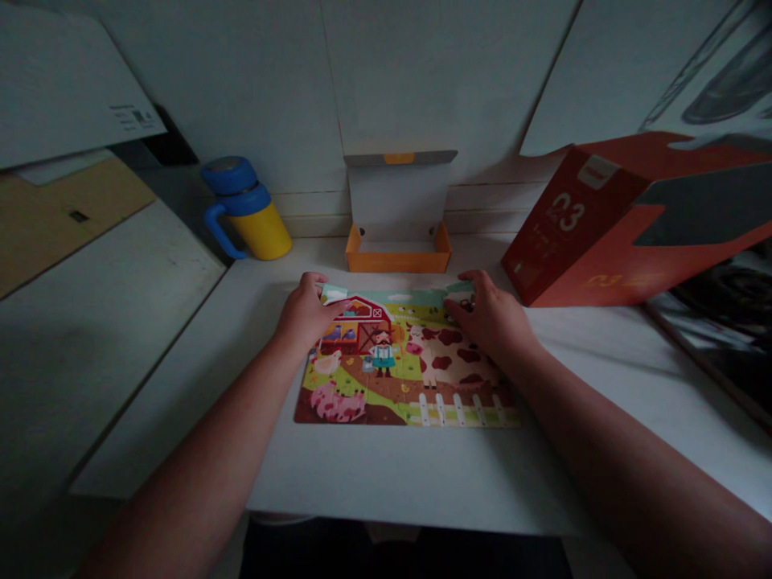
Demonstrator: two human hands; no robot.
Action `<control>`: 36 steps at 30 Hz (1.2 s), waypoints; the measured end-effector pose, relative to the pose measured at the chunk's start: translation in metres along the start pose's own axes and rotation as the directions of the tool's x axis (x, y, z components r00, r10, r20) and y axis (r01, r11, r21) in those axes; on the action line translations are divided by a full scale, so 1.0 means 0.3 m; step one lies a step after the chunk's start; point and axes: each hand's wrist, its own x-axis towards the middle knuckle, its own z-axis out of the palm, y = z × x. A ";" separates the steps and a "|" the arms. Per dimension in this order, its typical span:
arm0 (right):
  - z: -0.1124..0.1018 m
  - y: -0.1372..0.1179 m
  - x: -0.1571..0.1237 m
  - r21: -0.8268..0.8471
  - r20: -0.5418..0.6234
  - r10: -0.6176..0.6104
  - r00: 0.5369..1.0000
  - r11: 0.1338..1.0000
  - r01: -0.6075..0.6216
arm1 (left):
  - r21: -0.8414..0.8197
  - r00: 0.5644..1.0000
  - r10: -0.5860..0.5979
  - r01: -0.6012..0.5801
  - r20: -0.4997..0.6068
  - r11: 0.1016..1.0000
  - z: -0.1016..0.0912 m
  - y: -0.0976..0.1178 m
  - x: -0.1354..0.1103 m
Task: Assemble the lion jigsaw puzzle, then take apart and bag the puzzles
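Note:
A jigsaw puzzle point(398, 366) with a farm scene lies flat on the white table point(386, 474), its pieces joined into a rectangle. It shows a red barn, a farmer, a spotted cow, a pig, a hen and a white fence. My left hand point(307, 310) grips the far left corner, thumb on the picture and fingers curled at the edge. At the far right corner, my right hand point(491, 314) holds it in much the same way. Both hands cover parts of those corners.
Behind the puzzle an orange box point(398, 262) stands with its lid up against the wall. A blue and yellow flask point(256, 217) is at the back left. On the right leans a large red box point(579, 233) marked 03. A white panel point(121, 322) borders the left.

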 end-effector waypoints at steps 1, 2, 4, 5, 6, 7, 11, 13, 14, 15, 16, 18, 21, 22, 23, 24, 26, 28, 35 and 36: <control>0.001 0.008 0.002 0.030 0.001 0.007 1.000 1.000 -0.007 | -0.026 1.000 0.020 -0.020 0.006 0.999 0.002 -0.006 0.001; 0.002 0.018 0.004 0.065 -0.003 0.014 1.000 0.998 -0.014 | -0.061 0.999 0.040 -0.040 0.013 0.997 0.005 -0.012 0.001; 0.007 0.040 0.010 0.144 -0.026 0.020 0.999 0.989 -0.016 | -0.143 0.997 0.071 -0.067 0.023 0.987 0.008 -0.021 0.002; 0.010 0.051 0.013 0.178 -0.043 0.022 0.999 0.984 -0.014 | -0.183 0.997 0.074 -0.068 0.026 0.981 0.009 -0.024 0.002; 0.012 0.060 0.016 0.204 -0.057 0.025 0.998 0.979 -0.013 | -0.220 0.997 0.071 -0.063 0.027 0.974 0.009 -0.024 0.002; 0.014 0.068 0.018 0.224 -0.068 0.031 0.997 0.975 -0.015 | -0.256 0.998 0.064 -0.055 0.025 0.965 0.008 -0.024 0.002; 0.016 0.076 0.022 0.258 -0.083 0.048 0.995 0.966 -0.025 | -0.426 1.000 0.017 -0.016 -0.001 0.905 0.000 -0.009 0.001; 0.015 0.071 0.020 0.270 -0.093 0.049 0.994 0.963 -0.022 | -0.519 1.000 0.000 0.010 0.019 0.855 -0.004 0.004 -0.003; 0.014 0.068 0.018 0.284 -0.092 0.044 0.995 0.959 -0.016 | -0.559 0.999 -0.002 0.026 0.043 0.828 -0.004 0.011 -0.005; 0.014 0.063 0.015 0.306 -0.081 0.032 0.996 0.952 -0.006 | -0.592 0.997 0.002 0.044 0.076 0.805 -0.003 0.019 -0.008; 0.013 0.057 0.012 0.331 -0.062 0.012 0.998 0.943 0.009 | -0.613 0.994 0.009 0.062 0.111 0.788 -0.001 0.027 -0.012; 0.012 0.044 0.007 0.372 -0.022 -0.038 0.999 0.927 0.044 | -0.615 0.985 0.025 0.088 0.173 0.784 0.009 0.041 -0.018; 0.013 0.027 0.005 0.348 0.003 -0.103 0.995 0.933 0.096 | -0.518 0.981 0.064 0.041 0.183 0.854 0.027 0.051 -0.018; 0.015 0.024 0.006 0.322 0.015 -0.121 0.993 0.940 0.110 | -0.455 0.983 0.080 0.005 0.166 0.891 0.033 0.051 -0.015; 0.017 0.023 0.010 0.296 0.028 -0.141 0.990 0.947 0.126 | -0.375 0.984 0.097 -0.036 0.147 0.927 0.037 0.050 -0.012; 0.020 0.024 0.014 0.273 0.037 -0.165 0.986 0.950 0.149 | -0.283 0.985 0.116 -0.077 0.124 0.956 0.039 0.048 -0.009; 0.027 0.029 0.023 0.237 0.034 -0.223 0.974 0.949 0.209 | -0.110 0.983 0.167 -0.157 0.081 0.981 0.040 0.043 -0.003; 0.034 0.035 0.031 0.207 0.018 -0.273 0.962 0.942 0.263 | 0.003 0.971 0.233 -0.233 0.059 0.972 0.039 0.040 0.000; 0.029 0.030 0.035 0.156 0.073 -0.284 0.956 0.950 0.270 | 0.102 0.931 0.343 -0.356 0.126 0.929 0.038 0.038 0.002; 0.026 0.027 0.035 0.162 0.082 -0.279 0.957 0.951 0.264 | 0.100 0.924 0.355 -0.371 0.143 0.923 0.037 0.037 0.006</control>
